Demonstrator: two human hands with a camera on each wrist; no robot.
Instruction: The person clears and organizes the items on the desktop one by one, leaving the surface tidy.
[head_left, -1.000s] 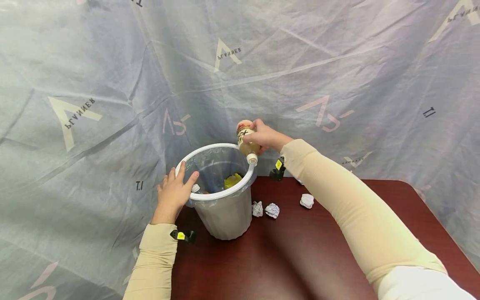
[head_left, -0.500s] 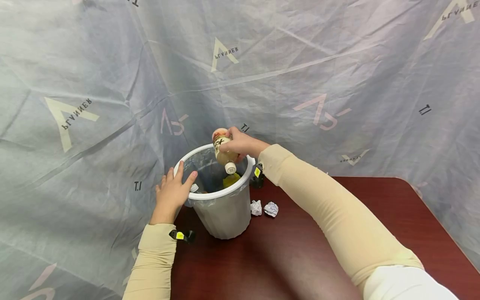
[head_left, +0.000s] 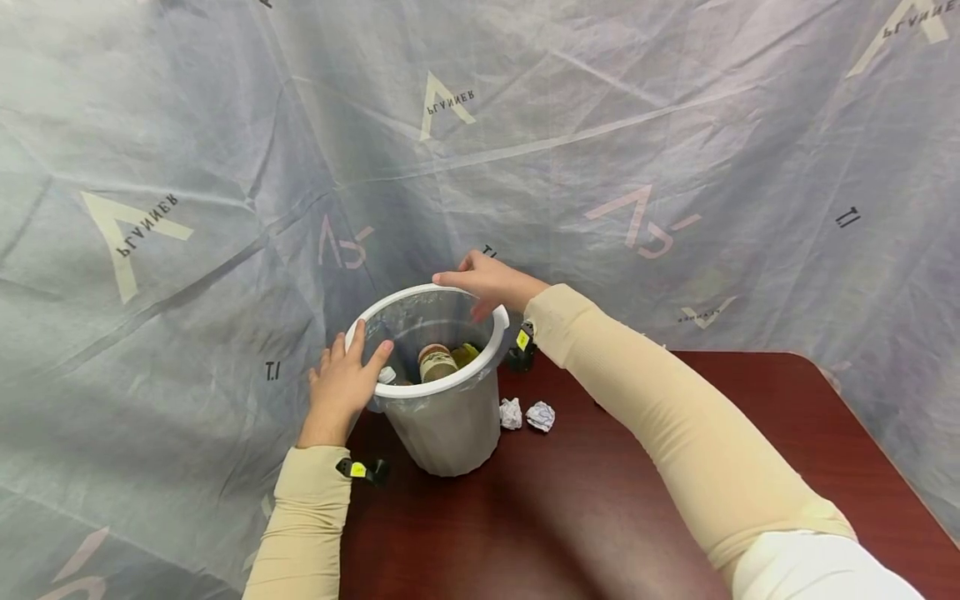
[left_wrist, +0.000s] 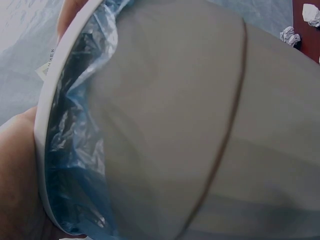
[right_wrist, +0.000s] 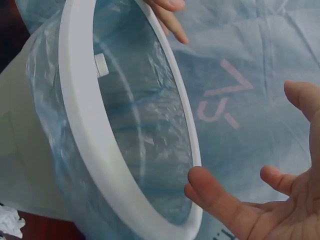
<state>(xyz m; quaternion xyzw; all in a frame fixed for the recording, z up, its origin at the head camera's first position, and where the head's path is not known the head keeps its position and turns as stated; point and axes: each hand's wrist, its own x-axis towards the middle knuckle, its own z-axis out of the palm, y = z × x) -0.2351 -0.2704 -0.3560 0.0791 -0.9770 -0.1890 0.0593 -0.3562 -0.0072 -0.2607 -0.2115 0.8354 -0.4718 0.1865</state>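
The left hand [head_left: 341, 385] rests on the near-left side of the bin [head_left: 450, 433], its fingers laid fairly straight over the white rim [head_left: 420, 293] and the thumb pressed against the outside; it steadies the bin rather than clutching it. The left wrist view shows that palm [left_wrist: 17, 185] flat against the rim [left_wrist: 50, 120] with the blue liner bag [left_wrist: 75, 150] bunched just under it.

The right hand [head_left: 487, 283] hangs over the far edge of the bin, spread wide and holding nothing, fingers relaxed and pointing across the opening. From the right wrist view its fingers [right_wrist: 220, 202] sit just beside the rim [right_wrist: 100, 145], with one fingertip close to touching it.

Below that hand, down inside the bin, lies a bottle [head_left: 437, 362] with a brown label, next to something yellow [head_left: 467, 353] and a white cap [head_left: 387, 376] on the left hand's side.

Under the right forearm, two crumpled paper balls [head_left: 527, 414] lie on the dark red table [head_left: 585, 517], just beside the bin's base.
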